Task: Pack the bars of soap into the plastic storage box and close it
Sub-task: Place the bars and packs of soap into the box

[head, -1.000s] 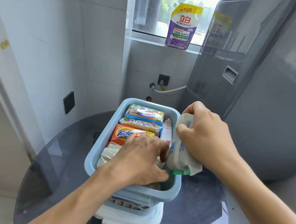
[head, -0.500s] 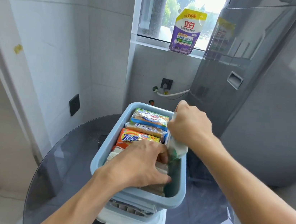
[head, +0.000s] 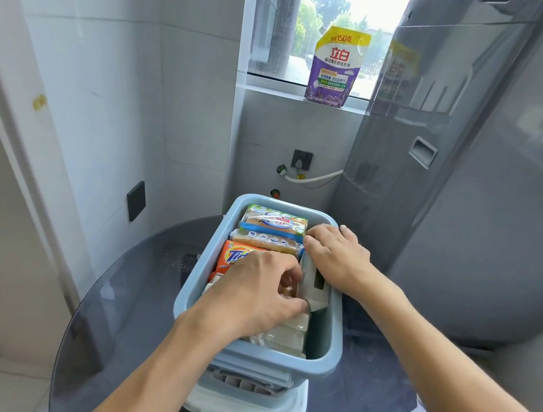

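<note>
A light blue box [head: 255, 356] is standing open on a round dark glass table [head: 134, 291], and a white lid [head: 246, 410] is lying under its near end, sticking out toward the viewer. Wrapped soap bars are filling the left side of the box in a row: a green-and-blue bar [head: 273, 221] is lying at the far end, a tan bar [head: 267, 241] is sitting just behind it toward the viewer, an orange Tide bar [head: 234, 258] is coming next, and pale bars [head: 287, 337] are showing at the near end. The left hand [head: 251, 296] is reaching into the box from the near side, its fingers curling down over the middle of the row; whether they are gripping a bar or only pressing on it cannot be told. The right hand [head: 335, 259] is lying over the far right part of the box, fingers close together and bending downward, pressing on a white packet [head: 315, 284] that is standing on edge between the row and the right wall. The packet's near end is poking out from under the palm. A purple-and-yellow pouch [head: 336, 67] is standing on the windowsill [head: 278, 91] beyond the table. A grey appliance [head: 459, 161] is rising to the right of the table, just beside it.
</note>
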### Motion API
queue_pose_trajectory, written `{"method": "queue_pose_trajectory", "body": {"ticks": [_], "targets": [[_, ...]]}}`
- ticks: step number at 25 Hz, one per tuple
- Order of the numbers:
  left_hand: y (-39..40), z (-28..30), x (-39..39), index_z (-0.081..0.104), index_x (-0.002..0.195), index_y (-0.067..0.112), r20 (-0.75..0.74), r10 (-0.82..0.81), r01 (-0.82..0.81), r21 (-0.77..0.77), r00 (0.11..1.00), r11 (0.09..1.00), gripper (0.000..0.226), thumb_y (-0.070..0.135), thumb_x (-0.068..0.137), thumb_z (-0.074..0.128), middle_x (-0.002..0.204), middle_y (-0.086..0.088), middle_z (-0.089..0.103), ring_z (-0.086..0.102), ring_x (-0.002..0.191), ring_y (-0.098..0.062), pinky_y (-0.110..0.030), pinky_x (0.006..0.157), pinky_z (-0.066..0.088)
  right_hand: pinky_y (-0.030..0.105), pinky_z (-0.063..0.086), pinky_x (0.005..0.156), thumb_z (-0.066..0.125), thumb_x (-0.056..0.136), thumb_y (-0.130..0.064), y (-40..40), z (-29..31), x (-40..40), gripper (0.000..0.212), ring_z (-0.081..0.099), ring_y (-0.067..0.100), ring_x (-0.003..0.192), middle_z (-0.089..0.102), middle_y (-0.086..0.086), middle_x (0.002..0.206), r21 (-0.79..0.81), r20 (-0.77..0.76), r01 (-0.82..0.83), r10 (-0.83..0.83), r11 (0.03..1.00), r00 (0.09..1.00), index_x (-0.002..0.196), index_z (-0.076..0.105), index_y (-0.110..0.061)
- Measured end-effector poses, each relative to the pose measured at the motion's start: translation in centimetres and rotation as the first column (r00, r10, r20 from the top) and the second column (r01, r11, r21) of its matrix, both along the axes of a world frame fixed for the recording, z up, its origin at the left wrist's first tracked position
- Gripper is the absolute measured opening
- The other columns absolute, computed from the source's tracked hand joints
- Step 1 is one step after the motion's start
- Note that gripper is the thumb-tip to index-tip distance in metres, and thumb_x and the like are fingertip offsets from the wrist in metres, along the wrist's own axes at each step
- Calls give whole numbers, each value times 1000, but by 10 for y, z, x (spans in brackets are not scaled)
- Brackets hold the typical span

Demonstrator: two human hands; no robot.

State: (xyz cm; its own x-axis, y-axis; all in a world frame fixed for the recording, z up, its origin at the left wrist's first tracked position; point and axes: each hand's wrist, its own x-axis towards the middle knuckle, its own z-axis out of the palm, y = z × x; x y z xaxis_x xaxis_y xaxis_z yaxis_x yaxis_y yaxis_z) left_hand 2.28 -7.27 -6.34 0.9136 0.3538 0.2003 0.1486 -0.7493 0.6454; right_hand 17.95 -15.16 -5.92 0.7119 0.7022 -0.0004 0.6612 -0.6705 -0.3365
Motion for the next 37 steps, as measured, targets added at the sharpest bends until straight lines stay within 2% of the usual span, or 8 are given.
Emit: {"method": "queue_pose_trajectory", "body": {"ticks": [7, 14, 18, 23, 27, 30, 32, 37], "targets": [[1, -5, 3, 68, 111, 32, -42, -66, 70, 92, 997, 993, 30, 46, 84, 65, 110, 15, 62, 60, 96, -12, -31, 85, 50, 28, 40, 59, 54, 98, -39, -6, 33, 30, 33, 49, 12, 66, 55, -7, 68, -55, -181, -177, 165, 983, 970, 67, 60, -28], [-8, -7, 3, 67, 99, 26, -236, -102, 175, 315, 966, 933, 36, 48, 95, 40, 123, 10, 52, 44, 106, -18, -44, 91, 46, 43, 32, 79, 35, 103, -43, 4, 8, 19, 20, 42, 22, 97, 48, -9, 101, -338, 175, -93, 160, 937, 972, 88, 48, -39], [-8, -5, 6, 61, 88, 28, -316, -87, 185, 294, 945, 938, 34, 49, 95, 36, 122, 10, 57, 42, 108, -22, -44, 91, 42, 43, 45, 96, 53, 98, -35, -5, -2, 19, 26, 53, 22, 114, 56, -3, 129, 61, -88, -43, 49, 997, 995, 122, 59, -28], [-4, 1, -8, 71, 93, 25, -94, -155, 167, 140, 983, 976, 28, 44, 91, 52, 105, 12, 65, 56, 99, -15, -39, 89, 50, 44, 51, 95, 59, 95, -30, -43, -22, -8, 40, 61, 14, 107, 57, -6, 132, 552, -273, 172, -18, 816, 962, 134, 50, -28], [23, 1, -33, 74, 101, 34, 247, 313, -324, 5, 917, 946, 28, 46, 81, 58, 109, 17, 71, 60, 101, -10, -29, 85, 50, 39, 59, 76, 55, 93, -50, -67, -45, -34, 30, 71, 8, 87, 73, -8, 106, 561, -637, 397, 72, 726, 767, 120, 60, -37], [44, -10, -51, 64, 118, 35, -4, 474, -473, -92, 880, 876, 43, 45, 76, 66, 113, 14, 67, 64, 98, -15, -35, 82, 52, 30, 56, 71, 51, 88, -59, -70, -47, -45, 38, 73, 11, 82, 77, -5, 97, 553, -723, 460, 126, 695, 680, 104, 74, -32], [48, -14, -53, 68, 110, 32, -113, 407, -404, -516, 906, 755, 40, 39, 71, 68, 98, 13, 74, 72, 85, -12, -40, 79, 58, 37, 55, 84, 53, 83, -62, -69, -53, -52, 41, 71, 15, 96, 75, -5, 106, 604, -701, 429, 192, 672, 687, 107, 72, -35], [53, -19, -53, 76, 97, 24, -79, 295, -242, -783, 952, 573, 32, 5, 76, 60, 100, -13, 76, 74, 90, -34, -53, 78, 60, 50, 47, 100, 53, 91, -45, -68, -61, -65, 37, 64, 22, 116, 68, -2, 125, 732, -651, 373, 422, 571, 632, 126, 62, -37]]}}
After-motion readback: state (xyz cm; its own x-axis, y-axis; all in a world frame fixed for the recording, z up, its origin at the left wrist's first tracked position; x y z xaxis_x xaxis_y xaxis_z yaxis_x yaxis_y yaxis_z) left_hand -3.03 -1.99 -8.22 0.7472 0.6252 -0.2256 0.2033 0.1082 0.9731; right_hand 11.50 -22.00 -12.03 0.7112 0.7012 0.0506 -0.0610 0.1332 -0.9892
